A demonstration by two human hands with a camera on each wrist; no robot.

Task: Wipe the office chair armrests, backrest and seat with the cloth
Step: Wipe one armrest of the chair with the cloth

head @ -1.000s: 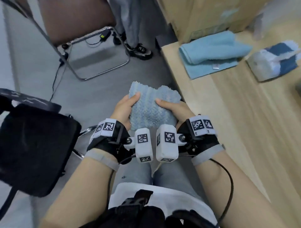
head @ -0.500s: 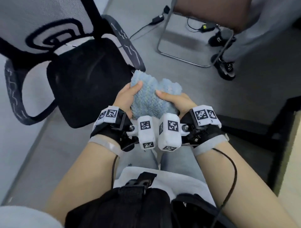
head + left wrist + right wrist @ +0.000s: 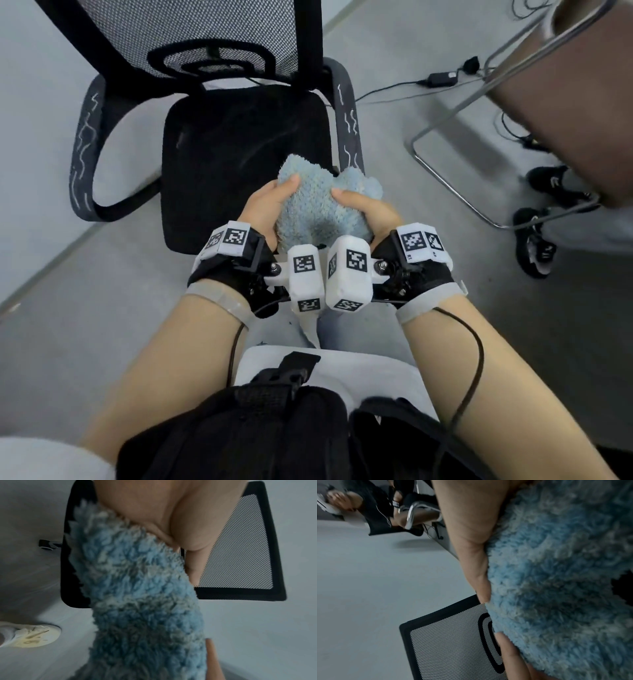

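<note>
A fluffy light-blue cloth (image 3: 317,202) is bunched between both hands in front of my body. My left hand (image 3: 270,205) grips its left side with the thumb on top, and my right hand (image 3: 366,210) grips its right side. The cloth (image 3: 137,595) fills the left wrist view, and the cloth (image 3: 565,581) fills much of the right wrist view. Just beyond the hands stands the black office chair with its seat (image 3: 239,150), mesh backrest (image 3: 205,31), left armrest (image 3: 84,150) and right armrest (image 3: 347,113). The cloth hangs over the seat's front right corner.
A metal-framed brown chair (image 3: 561,92) stands at the right, with another person's black shoes (image 3: 537,240) beneath it. A power adapter and cables (image 3: 443,78) lie on the grey floor behind the office chair. Open floor lies to the left.
My view has swung left from the wooden desk to face the office chair squarely. Both hands kept hold of the cloth, which is more bunched now and nearer the seat.
</note>
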